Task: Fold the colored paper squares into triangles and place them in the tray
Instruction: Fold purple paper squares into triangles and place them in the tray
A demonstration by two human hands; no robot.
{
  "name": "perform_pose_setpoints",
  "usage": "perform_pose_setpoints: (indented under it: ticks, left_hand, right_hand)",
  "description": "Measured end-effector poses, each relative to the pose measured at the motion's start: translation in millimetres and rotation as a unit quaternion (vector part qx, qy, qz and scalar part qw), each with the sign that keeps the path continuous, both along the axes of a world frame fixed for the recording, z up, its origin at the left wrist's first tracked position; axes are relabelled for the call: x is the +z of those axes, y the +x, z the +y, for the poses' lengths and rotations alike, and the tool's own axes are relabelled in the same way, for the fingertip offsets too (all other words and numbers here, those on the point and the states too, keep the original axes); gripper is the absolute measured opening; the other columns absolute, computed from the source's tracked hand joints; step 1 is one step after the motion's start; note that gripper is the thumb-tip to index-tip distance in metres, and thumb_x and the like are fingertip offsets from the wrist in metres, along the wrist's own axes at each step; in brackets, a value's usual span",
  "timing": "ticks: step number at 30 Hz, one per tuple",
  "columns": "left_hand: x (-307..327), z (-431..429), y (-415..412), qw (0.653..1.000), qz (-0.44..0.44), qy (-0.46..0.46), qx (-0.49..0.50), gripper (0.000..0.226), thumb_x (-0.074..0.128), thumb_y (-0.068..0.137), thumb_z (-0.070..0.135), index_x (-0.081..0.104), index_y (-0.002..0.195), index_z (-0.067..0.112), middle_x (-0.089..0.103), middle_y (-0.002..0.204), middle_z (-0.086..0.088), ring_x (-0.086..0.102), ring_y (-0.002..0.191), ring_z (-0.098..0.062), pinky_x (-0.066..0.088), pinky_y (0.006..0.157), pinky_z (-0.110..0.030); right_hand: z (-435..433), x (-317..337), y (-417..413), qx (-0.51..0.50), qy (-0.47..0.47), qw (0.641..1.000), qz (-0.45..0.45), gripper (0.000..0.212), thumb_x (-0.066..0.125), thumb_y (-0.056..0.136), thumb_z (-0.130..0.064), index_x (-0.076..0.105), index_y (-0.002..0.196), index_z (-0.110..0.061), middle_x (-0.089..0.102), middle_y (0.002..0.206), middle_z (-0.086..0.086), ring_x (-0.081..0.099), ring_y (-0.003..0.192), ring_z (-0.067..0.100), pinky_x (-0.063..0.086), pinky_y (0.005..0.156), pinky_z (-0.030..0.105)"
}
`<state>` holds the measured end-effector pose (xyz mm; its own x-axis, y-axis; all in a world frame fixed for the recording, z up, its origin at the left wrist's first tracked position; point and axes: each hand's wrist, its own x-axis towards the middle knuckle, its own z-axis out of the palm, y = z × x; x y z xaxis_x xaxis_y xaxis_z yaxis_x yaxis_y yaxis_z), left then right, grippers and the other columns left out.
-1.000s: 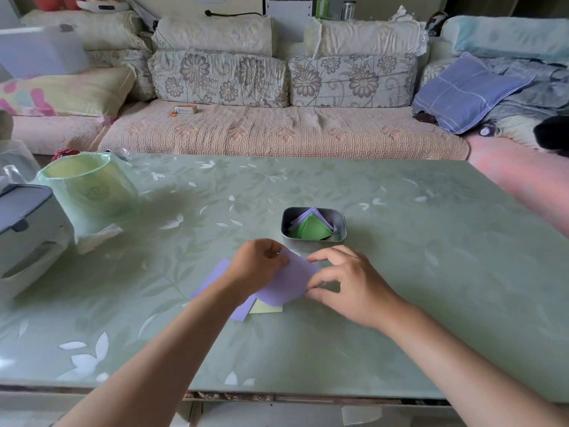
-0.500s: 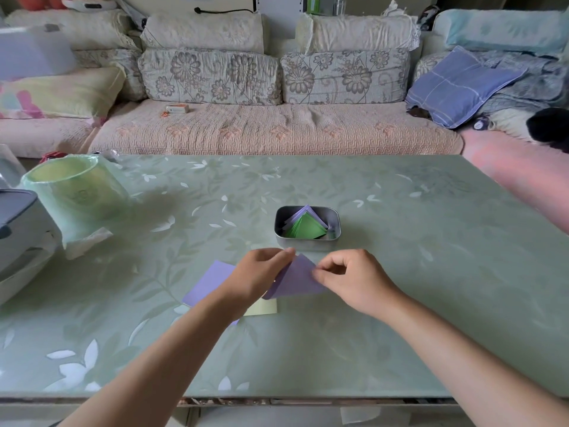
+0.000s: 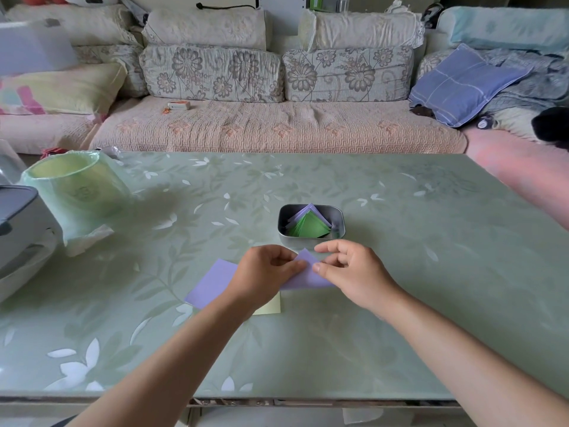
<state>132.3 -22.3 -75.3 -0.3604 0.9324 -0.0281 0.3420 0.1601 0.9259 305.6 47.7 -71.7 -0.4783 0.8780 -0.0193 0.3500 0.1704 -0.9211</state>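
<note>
On the green floral table [image 3: 431, 272], a flat purple square [image 3: 212, 283] lies farthest left, one corner running under the left wrist. The left forearm comes in from the lower left. The left hand [image 3: 271, 269] is knuckles-up, fingers curled, and thumb and fingertips pinch the left part of the purple paper [image 3: 308, 277]. A pale yellow sheet [image 3: 272, 306] shows from under that wrist.

The purple paper sits between the two hands, just in front of the tray, folded into a rough triangle. Its peak points away from the person, toward the tray, and its long edge runs left to right on the near side.

The metal tray [image 3: 340, 223] stands just beyond the peak and holds folded green triangles [image 3: 309, 228] in front of purple ones [image 3: 311, 209].

The right hand [image 3: 354, 269] reaches in from the lower right. Its thumb [image 3: 317, 267] presses on the paper's right half with the paper's corner tucked under the palm — a pinch — while the index finger extends toward the tray and the other fingers curl loosely.
</note>
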Motion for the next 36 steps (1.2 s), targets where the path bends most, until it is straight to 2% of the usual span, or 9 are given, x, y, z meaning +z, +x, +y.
perform_pose_setpoints:
  ticks: [4,7,14,19,23,25,28,33,36]
  left_hand:
    - [-1,1,1,0.999,0.037,0.002,0.009,0.006,0.075,0.085,0.03,0.072,0.081,0.029,0.07,0.067,0.011,0.053,0.056,-0.001,0.042,0.055,-0.013]
    - [-2,-1,3,0.998,0.055,0.009,0.016,0.003,0.073,0.087,0.033,0.074,0.089,0.031,0.065,0.062,0.016,0.05,0.053,0.001,0.038,0.053,-0.012]
    - [-1,0,8,0.997,0.071,0.013,0.042,0.003,0.074,0.085,0.034,0.077,0.083,0.034,0.073,0.075,0.014,0.068,0.077,-0.009,0.053,0.074,-0.026]
    - [0,-3,9,0.997,0.056,0.029,0.036,0.018,0.073,0.088,0.031,0.076,0.106,0.032,0.074,0.083,0.016,0.068,0.078,0.0,0.05,0.072,-0.014]
    - [3,-6,12,0.997,0.041,0.058,0.025,0.017,0.069,0.091,0.021,0.077,0.095,0.035,0.072,0.077,0.024,0.06,0.07,0.007,0.045,0.068,-0.008]
    - [3,-6,13,0.997,0.034,0.064,0.027,0.017,0.068,0.092,0.021,0.078,0.098,0.034,0.073,0.079,0.022,0.058,0.068,0.006,0.045,0.067,-0.009]
    - [3,-6,15,0.997,0.021,0.063,0.037,0.017,0.068,0.092,0.021,0.078,0.101,0.031,0.074,0.08,0.019,0.057,0.068,0.007,0.045,0.066,-0.008]
    - [3,-6,19,0.997,0.016,0.058,0.042,0.018,0.067,0.092,0.019,0.078,0.102,0.029,0.076,0.085,0.01,0.062,0.075,-0.003,0.05,0.071,-0.018]
    - [3,-7,20,0.997,0.017,0.056,0.049,0.018,0.068,0.092,0.02,0.078,0.101,0.031,0.076,0.084,0.012,0.063,0.075,-0.004,0.049,0.067,-0.014]
  right_hand:
    - [-1,-1,-2,-0.001,-0.01,1.0,0.012,0.012,0.075,0.087,-0.015,0.076,0.097,-0.023,0.077,0.085,-0.003,0.07,0.078,0.008,0.055,0.077,0.026]
    - [-1,-2,-2,-0.004,-0.002,1.0,0.01,0.011,0.074,0.088,-0.016,0.078,0.097,-0.022,0.077,0.085,-0.007,0.07,0.079,0.006,0.055,0.076,0.023]
    - [-4,0,-2,-0.004,0.018,1.0,0.014,0.018,0.072,0.09,-0.014,0.076,0.092,-0.032,0.077,0.086,-0.008,0.073,0.086,0.011,0.054,0.078,0.022]
    - [-4,4,-1,-0.006,0.02,1.0,0.017,0.022,0.069,0.092,-0.011,0.077,0.088,-0.032,0.077,0.083,-0.008,0.071,0.078,0.007,0.054,0.078,0.025]
    - [-4,2,-2,0.002,0.041,0.999,0.002,0.022,0.065,0.094,-0.013,0.078,0.091,-0.032,0.077,0.086,-0.006,0.068,0.077,0.013,0.054,0.079,0.031]
    - [-4,-2,-3,0.012,0.074,0.997,-0.027,0.017,0.06,0.095,-0.023,0.076,0.097,-0.025,0.075,0.088,0.003,0.066,0.081,0.024,0.053,0.078,0.034]
    - [-7,-6,-4,0.017,0.137,0.988,-0.074,0.027,0.051,0.094,-0.029,0.064,0.104,-0.008,0.069,0.099,0.017,0.065,0.093,0.032,0.053,0.083,0.045]
    - [-10,-8,-7,0.023,0.186,0.977,-0.103,0.021,0.051,0.096,-0.02,0.063,0.099,-0.003,0.066,0.086,0.016,0.057,0.083,0.034,0.051,0.074,0.04]
    - [-9,-8,-7,0.015,0.199,0.975,-0.101,0.021,0.053,0.097,-0.019,0.064,0.099,-0.002,0.066,0.087,0.014,0.058,0.083,0.029,0.05,0.076,0.04]
